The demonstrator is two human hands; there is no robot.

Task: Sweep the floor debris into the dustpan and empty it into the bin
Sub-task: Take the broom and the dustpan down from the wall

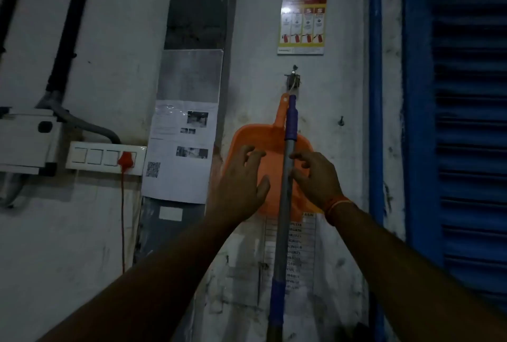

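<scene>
Grimy white wall beside a blue louvred shutter (466, 122): one orange plastic dustpan (247, 138) and one broom handle (285, 177), metal with purple grips, hang from one hook (293, 78). The left hand (241, 185) hovers spread and released before the pan. The right hand (315, 177) has loosely curled fingers touching the pole, not yet grasping. Both look light and rigid; take the pan's handle and the pole's mid-shaft.

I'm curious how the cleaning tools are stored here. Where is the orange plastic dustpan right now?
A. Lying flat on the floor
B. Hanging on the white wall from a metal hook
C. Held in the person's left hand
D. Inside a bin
B: the orange plastic dustpan hangs by its handle from the metal hook on the white wall, behind the grey pole with purple grips.
</scene>
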